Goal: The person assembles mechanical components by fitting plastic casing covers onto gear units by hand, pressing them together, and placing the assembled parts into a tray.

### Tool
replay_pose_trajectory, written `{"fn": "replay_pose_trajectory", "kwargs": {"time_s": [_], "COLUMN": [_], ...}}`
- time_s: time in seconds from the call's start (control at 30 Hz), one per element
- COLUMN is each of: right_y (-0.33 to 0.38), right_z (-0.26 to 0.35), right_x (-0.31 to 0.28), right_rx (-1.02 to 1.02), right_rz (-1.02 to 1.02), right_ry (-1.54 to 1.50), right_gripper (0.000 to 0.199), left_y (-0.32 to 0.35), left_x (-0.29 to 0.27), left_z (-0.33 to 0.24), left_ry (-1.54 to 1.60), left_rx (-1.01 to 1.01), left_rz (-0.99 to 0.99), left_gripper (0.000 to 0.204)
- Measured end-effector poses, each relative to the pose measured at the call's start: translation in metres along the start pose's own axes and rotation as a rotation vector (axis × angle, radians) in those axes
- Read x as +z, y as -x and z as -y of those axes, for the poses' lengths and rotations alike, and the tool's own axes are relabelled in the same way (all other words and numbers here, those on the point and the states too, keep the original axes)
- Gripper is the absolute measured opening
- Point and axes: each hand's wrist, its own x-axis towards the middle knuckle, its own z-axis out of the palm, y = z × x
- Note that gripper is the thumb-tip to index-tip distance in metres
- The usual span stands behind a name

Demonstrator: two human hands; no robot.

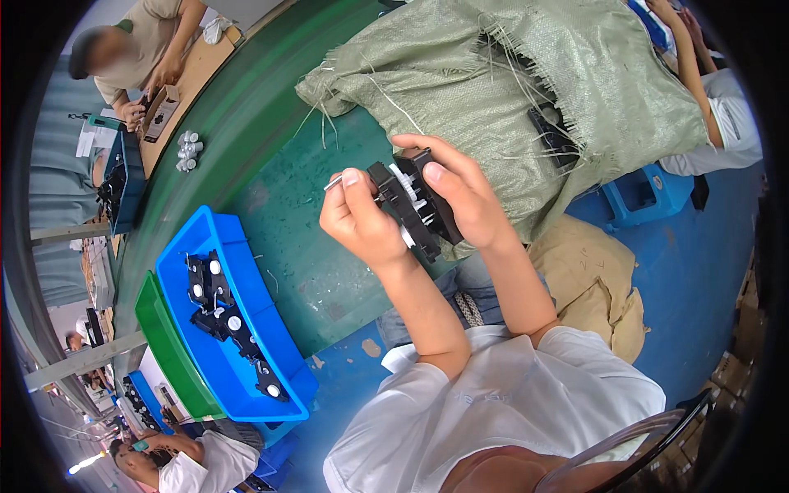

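Observation:
In front of my chest, my right hand (470,201) grips a black plastic gear assembly (404,215) from its right side. White gears (413,191) show between its two black halves. My left hand (366,226) is closed at the assembly's left side, thumb and forefinger pinching a short silver metal rod (333,183). The rod points up and left; whether it joins the assembly is hidden by my fingers. A round white part pokes out beside my left wrist.
A blue bin (271,304) with several black parts stands left, beside a green bin (168,345). A woven sack (468,74) covers the far table. Small silvery cylinders (189,152) lie far left. A blue stool (649,197) stands right; co-workers sit around.

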Motion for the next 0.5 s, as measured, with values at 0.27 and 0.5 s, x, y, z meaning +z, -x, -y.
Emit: {"fn": "replay_pose_trajectory", "kwargs": {"time_s": [0.27,0.5], "right_y": [0.0004,-0.0025], "right_z": [0.0049,0.0065], "right_x": [0.0026,0.0056], "right_rx": [0.001,0.051], "right_rz": [-0.055,0.005], "right_ry": [0.015,0.097], "right_gripper": [0.040,0.046], "left_y": [0.0022,0.0004], "left_x": [0.0042,-0.0026], "left_z": [0.0003,0.0045], "left_ry": [-0.163,-0.134], "left_rx": [0.015,0.007], "left_rz": [0.021,0.114], "left_gripper": [0.030,0.028]}}
